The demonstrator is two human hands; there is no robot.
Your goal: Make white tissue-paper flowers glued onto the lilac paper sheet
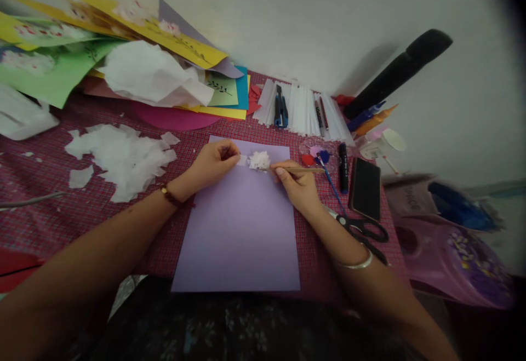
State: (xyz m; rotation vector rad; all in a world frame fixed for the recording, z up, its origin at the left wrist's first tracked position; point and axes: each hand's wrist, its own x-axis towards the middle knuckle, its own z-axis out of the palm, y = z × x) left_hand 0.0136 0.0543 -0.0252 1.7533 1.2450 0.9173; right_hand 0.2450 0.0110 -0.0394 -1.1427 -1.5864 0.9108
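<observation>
A sheet of purple paper [246, 229] lies flat on the table in front of me. On its upper part sits a ruffled white tissue-paper tuft [259, 159]. Just left of the tuft, my left hand [217, 162] pinches a small piece of white tissue paper [243, 160] close above the sheet. My right hand [296, 183] grips a thin wooden stick [306, 170] held nearly level, its tip beside the tuft's lower right edge. Whether the tip touches the tuft I cannot tell. A loose pile of white tissue pieces [123, 158] spreads over the cloth beyond my left forearm.
Scissors [361, 229], a black phone [365, 188], a black marker [343, 167] and a paint palette [315, 155] lie to the right. White strips [302, 110] with a box cutter [280, 108] rest behind. Coloured papers [184, 40] and crumpled white tissue [152, 73] stack at back left.
</observation>
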